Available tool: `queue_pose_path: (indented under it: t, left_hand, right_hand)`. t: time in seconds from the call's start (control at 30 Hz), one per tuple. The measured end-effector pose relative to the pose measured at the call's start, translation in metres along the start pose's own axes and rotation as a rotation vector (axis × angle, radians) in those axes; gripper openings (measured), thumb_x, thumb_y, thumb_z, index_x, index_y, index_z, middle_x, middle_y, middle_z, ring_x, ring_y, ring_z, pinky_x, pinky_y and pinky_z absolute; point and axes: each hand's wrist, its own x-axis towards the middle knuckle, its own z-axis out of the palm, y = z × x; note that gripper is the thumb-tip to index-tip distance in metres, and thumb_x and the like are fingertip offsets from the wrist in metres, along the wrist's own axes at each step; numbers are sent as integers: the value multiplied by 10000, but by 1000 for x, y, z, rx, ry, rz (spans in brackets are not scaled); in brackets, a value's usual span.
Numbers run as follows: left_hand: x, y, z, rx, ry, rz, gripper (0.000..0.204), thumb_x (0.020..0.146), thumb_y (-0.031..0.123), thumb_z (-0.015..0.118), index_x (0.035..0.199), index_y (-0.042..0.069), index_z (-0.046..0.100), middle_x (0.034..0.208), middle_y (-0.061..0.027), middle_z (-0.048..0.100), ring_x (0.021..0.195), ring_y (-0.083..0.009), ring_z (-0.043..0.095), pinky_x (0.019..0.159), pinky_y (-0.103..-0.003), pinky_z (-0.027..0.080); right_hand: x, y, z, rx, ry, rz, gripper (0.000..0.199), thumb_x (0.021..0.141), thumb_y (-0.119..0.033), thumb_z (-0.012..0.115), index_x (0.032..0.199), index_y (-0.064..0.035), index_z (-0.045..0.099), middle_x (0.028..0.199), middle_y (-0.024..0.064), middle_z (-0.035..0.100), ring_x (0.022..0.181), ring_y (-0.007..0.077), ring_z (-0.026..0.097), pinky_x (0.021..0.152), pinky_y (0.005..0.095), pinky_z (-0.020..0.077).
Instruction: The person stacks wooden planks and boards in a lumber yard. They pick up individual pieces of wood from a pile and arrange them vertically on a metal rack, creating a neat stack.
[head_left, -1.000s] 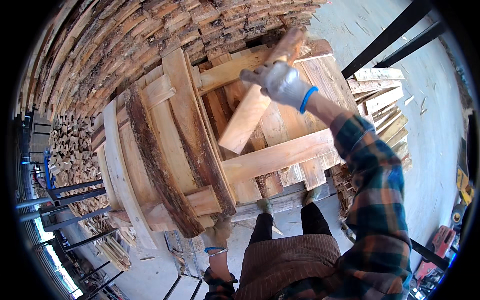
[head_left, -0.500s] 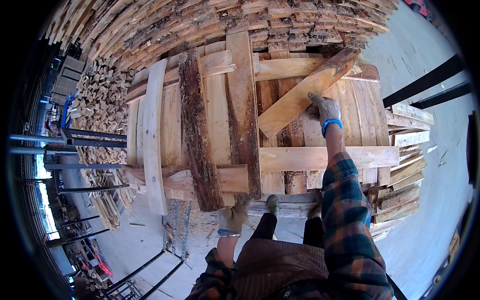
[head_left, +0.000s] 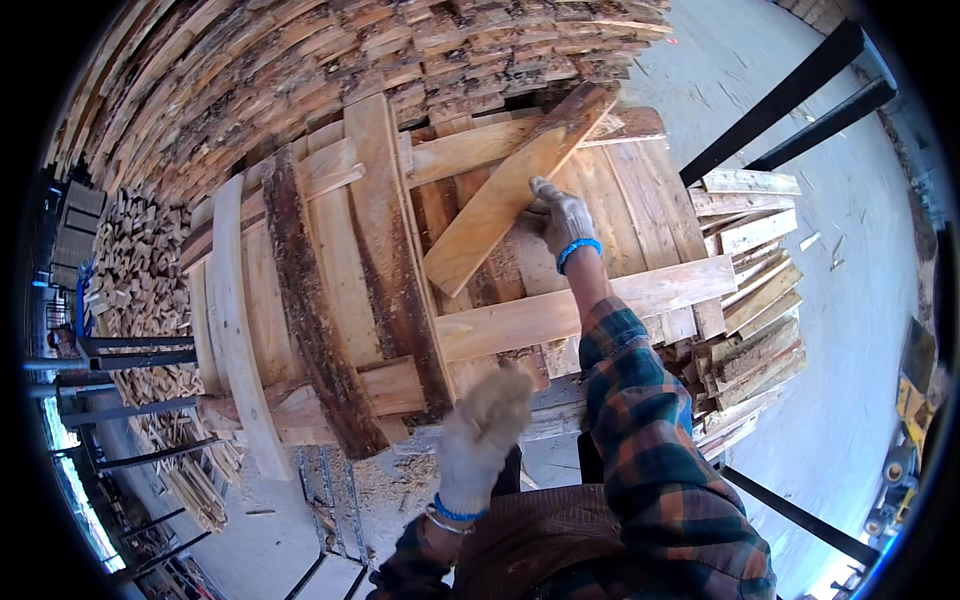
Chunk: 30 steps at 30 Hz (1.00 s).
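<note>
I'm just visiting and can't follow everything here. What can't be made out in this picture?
- Left hand, head view: motion blur hides its fingers, so open or shut is unclear.
- Right hand: its palm lies against the board, so the grip is hidden.
- Stack: the top boards cover what lies beneath.
- Wood pile at the left: squeezed by the fisheye rim, pieces too small to tell apart.

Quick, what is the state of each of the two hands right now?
Left hand: gloved, empty, raised near the front of the wood stack; touch cannot be told.
Right hand: gloved, closed on the slanted pale plank.
</note>
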Motion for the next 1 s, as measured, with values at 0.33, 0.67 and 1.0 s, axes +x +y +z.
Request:
queue_pose_path:
  t: [0.33, 0.67, 1.0]
  left_hand:
    - [262, 38, -12, 1318, 236, 201, 440, 800, 336, 696, 1151, 72, 670, 810, -135, 674, 681, -238, 612, 630, -355, 494]
    - [-65, -98, -53, -114, 287, -276, 472, 900, 307, 685, 1246, -2, 598, 1157, -154, 660, 1052, -255, 638, 944, -389, 506]
    - [0, -135, -139, -989, 463, 103, 595, 962, 517, 448, 1383, 99, 488, 1419, -111, 512, 1305, -322, 468, 1064, -581, 381]
  right_hand:
    - [6, -10, 18, -327, -193, -85, 405, 822, -293, 730, 1027, 52, 675, 915, 138, 696, 841, 252, 682, 756, 352, 550]
    - [-74, -37, -13, -663, -490, 155, 482, 836, -272, 694, 1185, 32, 560, 977, 179, 697, 772, 260, 706, 598, 336, 569]
    - [-95, 25, 81, -1306, -443, -74, 1002, 839, -397, 681, 1539, -49, 55, 1171, 286, 626, 1087, 440, 612, 919, 486, 491]
